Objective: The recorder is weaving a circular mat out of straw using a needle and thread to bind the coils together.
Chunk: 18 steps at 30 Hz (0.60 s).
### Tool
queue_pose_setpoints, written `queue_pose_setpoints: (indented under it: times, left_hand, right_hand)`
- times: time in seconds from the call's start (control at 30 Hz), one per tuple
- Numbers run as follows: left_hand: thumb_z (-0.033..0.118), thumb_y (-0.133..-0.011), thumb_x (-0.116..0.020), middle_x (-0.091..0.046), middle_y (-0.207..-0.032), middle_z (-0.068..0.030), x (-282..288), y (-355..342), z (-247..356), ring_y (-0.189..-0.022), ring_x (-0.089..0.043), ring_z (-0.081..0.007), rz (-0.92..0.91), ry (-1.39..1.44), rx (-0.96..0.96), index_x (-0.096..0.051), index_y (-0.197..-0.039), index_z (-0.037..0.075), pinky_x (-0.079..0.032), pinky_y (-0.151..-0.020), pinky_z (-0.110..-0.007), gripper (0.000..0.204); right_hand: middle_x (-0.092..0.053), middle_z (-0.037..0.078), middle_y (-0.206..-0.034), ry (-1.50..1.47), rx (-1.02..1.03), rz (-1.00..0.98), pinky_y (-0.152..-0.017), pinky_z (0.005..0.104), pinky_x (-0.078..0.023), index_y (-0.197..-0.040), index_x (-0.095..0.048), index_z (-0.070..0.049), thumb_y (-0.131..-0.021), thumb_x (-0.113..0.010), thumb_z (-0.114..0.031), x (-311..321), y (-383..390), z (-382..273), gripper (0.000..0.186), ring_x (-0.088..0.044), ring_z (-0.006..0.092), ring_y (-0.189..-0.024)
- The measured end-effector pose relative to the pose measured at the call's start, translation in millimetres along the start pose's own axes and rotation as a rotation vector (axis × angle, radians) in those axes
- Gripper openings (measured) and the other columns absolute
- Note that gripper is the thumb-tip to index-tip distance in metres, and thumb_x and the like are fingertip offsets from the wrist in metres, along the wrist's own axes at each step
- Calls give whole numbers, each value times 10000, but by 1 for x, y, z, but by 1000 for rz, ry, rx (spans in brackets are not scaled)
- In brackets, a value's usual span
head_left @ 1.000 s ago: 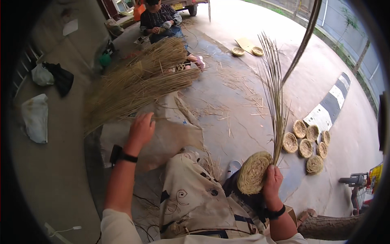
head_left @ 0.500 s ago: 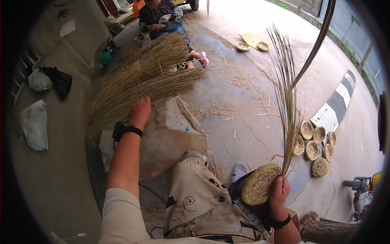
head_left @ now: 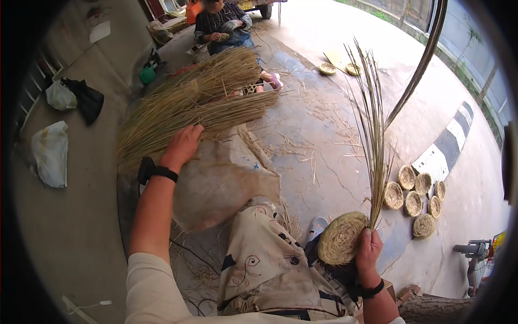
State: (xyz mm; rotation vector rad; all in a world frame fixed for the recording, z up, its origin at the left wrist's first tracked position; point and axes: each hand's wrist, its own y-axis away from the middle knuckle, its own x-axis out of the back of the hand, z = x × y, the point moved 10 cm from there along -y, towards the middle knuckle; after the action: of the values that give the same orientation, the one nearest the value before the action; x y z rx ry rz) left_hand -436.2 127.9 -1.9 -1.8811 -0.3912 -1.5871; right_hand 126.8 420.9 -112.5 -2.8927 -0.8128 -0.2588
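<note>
In my right hand [head_left: 369,251] I grip a round woven straw basket [head_left: 341,238] by its edge, with its coiled base facing me. A sheaf of long straw stalks [head_left: 376,156] rises upright from the same grip. My left hand [head_left: 183,144] is at the lower edge of a large straw bundle [head_left: 189,110], its fingers closed on straw there. The individual stalks between the fingers are too fine to make out. Patterned cloth [head_left: 264,264] covers my lap, under the basket.
Several small straw baskets [head_left: 414,203] lie on the ground at right, near a striped strip [head_left: 448,141]. Two more baskets [head_left: 327,68] lie farther off. Another person [head_left: 221,27] sits beyond the bundle, handling straw. White bags [head_left: 51,151] lie at left; a log [head_left: 437,309] is near right.
My left hand has shifted slightly left and up along the bundle's edge. The basket and upright stalks in my right hand have tilted and moved slightly left. The whole view has shifted a little.
</note>
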Motion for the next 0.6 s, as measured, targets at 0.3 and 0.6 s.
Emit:
queue_pose_setpoints:
  times: [0.3, 0.6]
  left_hand:
    - [100, -970, -630, -690, -1185, -138, 38, 21, 22, -1108, -663, -399, 35, -60, -135, -728, -1212, 138, -553, -934, -512, 264]
    - [154, -977, -674, -701, -1081, -168, 71, 25, 19, -1008, -691, -416, 61, -57, -24, -717, -1012, 58, -571, -830, -544, 112]
  right_hand:
    - [-466, -10, -717, 98, 25, -1, -608, 322, -369, -873, -550, -36, -1115, -560, -329, 2, -4, 14, 380, -415, 101, -696]
    - [-445, 9, -696, 151, 72, -3, -609, 337, -369, -834, -532, -31, -1114, -568, -348, 3, -6, 11, 424, -404, 116, -688]
